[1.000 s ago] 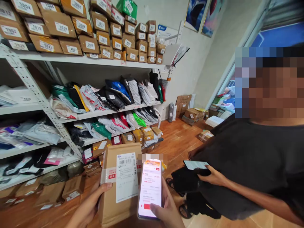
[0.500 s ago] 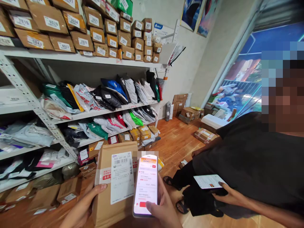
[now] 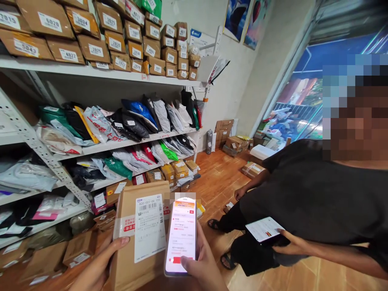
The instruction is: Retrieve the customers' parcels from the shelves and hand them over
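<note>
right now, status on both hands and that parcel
Left hand grips brown parcel, label facing up. Right hand holds lit phone beside the label. Another person's hand with own phone, apart.

Parcel (image 3: 136, 238): matt brown kraft paper, white paper label.
Phone (image 3: 181, 236): glossy glass screen.
Shelf (image 3: 100, 74): painted perforated metal.
Mailer bags (image 3: 130, 121): shiny plastic film.
Floor (image 3: 224, 178): polished wood planks.

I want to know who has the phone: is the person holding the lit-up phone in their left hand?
No, the phone is in the right hand, while the left hand grips the brown parcel.
</note>
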### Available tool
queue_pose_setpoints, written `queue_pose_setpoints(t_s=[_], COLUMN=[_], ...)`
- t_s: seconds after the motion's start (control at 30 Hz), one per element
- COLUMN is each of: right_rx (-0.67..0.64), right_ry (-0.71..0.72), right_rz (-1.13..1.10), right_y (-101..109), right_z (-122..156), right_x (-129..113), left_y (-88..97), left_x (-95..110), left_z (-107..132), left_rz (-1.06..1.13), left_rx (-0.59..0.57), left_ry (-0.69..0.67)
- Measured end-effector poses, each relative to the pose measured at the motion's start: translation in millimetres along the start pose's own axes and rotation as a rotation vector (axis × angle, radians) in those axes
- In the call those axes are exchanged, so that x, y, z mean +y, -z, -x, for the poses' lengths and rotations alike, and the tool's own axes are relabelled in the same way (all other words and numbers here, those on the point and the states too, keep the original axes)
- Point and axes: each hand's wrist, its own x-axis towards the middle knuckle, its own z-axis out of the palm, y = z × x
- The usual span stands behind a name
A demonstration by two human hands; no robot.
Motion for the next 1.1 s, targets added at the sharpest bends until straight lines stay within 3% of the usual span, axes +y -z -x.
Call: queue_pose_setpoints(t_s=[0.13, 0.33, 0.7, 0.9, 1.1], right_rx=[-0.054, 0.018, -0.067, -0.028, -0.047], right_ry=[-0.014, 0.016, 0.008, -0.028, -0.032], right_rz=[0.005, 0.026, 0.023, 0.020, 0.007], right_y=[8.9, 16.3, 6.5, -2.7, -6.1], right_z=[-0.5, 0.6, 5.2, 10.0, 10.9], right_x=[6.1, 15.0, 3.4, -5.6, -10.1], left_y=[-2.4, -9.2, -8.3, -8.7, -8.2], left_x=[-2.6, 1.1, -5.0, -8.4, -5.6], left_z=[0.3, 8.2, 8.3, 10.3, 10.3], left_rz=[0.030, 0.082, 0.090, 0.087, 0.078], left_rx=[0.005, -0.034, -0.043, -0.062, -0.049], left_ry=[-0.014, -0.018, -0.015, -0.071, -0.026])
